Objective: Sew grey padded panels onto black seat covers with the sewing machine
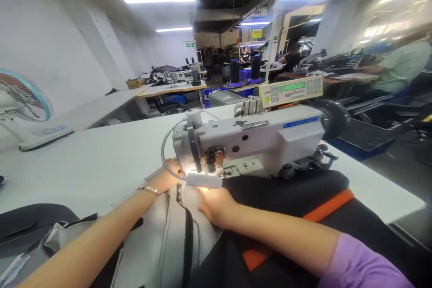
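Observation:
A white sewing machine [266, 139] stands on the white table, its lamp [204, 181] lit near the needle area. Grey fabric [158, 238] with a black strip runs from the needle area toward me, beside black fabric [286, 193] with an orange band [329, 207]. My left hand [172, 175] is left of the machine head at the far end of the grey fabric, its fingers partly hidden behind the lamp and its cable. My right hand [216, 204] rests on the grey fabric just below the lamp, its fingertips hidden by the lamp.
A fan [23, 99] stands at the left of the table [101, 157]. Dark and grey material [43, 229] lies at the lower left. Thread cones [234, 72] and a control panel [292, 90] rise behind the machine. A person [401, 63] sits at the far right.

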The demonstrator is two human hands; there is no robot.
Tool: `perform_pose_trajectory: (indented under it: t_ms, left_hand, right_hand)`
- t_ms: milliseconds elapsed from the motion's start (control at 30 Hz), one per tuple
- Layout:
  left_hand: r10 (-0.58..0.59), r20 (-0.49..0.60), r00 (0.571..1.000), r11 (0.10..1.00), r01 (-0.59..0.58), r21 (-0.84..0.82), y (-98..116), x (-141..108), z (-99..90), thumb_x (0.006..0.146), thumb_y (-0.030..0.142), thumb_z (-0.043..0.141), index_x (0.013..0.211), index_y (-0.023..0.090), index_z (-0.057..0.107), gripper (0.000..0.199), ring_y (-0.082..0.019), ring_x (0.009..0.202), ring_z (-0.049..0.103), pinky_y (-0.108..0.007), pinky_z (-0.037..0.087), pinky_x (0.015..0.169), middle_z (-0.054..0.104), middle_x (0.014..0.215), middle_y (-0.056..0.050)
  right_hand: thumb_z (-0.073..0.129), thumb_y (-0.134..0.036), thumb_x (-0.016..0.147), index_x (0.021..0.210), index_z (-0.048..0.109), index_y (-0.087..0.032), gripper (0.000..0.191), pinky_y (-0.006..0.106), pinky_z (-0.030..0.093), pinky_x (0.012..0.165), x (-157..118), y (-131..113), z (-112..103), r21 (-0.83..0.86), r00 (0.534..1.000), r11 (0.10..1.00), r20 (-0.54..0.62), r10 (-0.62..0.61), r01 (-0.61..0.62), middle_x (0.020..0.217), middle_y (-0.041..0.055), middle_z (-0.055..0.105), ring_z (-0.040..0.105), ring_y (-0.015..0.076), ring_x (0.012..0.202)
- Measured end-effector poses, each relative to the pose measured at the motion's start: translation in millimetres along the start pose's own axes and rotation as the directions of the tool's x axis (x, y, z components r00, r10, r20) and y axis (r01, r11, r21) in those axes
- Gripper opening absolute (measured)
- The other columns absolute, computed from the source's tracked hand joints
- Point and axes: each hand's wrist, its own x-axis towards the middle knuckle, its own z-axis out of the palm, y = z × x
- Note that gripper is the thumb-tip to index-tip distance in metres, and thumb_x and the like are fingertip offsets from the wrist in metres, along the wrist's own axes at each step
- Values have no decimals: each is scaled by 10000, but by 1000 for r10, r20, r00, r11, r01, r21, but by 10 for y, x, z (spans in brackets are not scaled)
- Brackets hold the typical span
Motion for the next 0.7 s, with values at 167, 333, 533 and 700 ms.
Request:
perform_pose_trajectory:
  t_ms: [167, 333, 533, 700]
  left_hand:
    - [-8, -62, 998, 1000, 9, 16, 145, -115, 176, 726, 78, 481, 532, 192, 549, 235, -217, 793, 605, -370, 463, 809, 635, 636, -45]
    - [17, -97, 995, 1000, -14, 27, 199, -154, 191, 764, 69, 453, 626, 182, 598, 230, -235, 781, 585, -382, 442, 778, 631, 658, -54]
    - [31, -105, 994, 999, -28, 33, 153, -312, 246, 835, 102, 430, 681, 180, 635, 269, -242, 843, 564, -398, 407, 833, 651, 758, -68]
    - [48, -61, 997, 995, -42, 91, 159, -448, 272, 863, 145, 451, 790, 211, 674, 243, -253, 929, 559, -408, 378, 861, 680, 852, -59]
  right_hand:
    - [493, -227, 818, 1090, 594, -144, 301, 410, 411, 921, -102, 102, 62, -158, 980, 967, 37, -195, 198, 1065, 119, 601, 536, 270, 994]
    - [478, -209, 814, 1154, 566, -167, 354, 378, 426, 894, -121, 99, 128, -168, 971, 958, -26, -239, 231, 1058, 99, 603, 538, 234, 967]
    - [522, -216, 797, 1185, 567, -175, 393, 401, 347, 1043, -107, 64, 207, -76, 973, 971, -40, -228, 225, 1169, 96, 599, 508, 236, 1141]
    - [546, -297, 841, 1201, 570, -188, 378, 449, 288, 1108, -432, -158, 127, 73, 992, 990, -48, -118, 121, 1276, 101, 547, 484, 236, 1201]
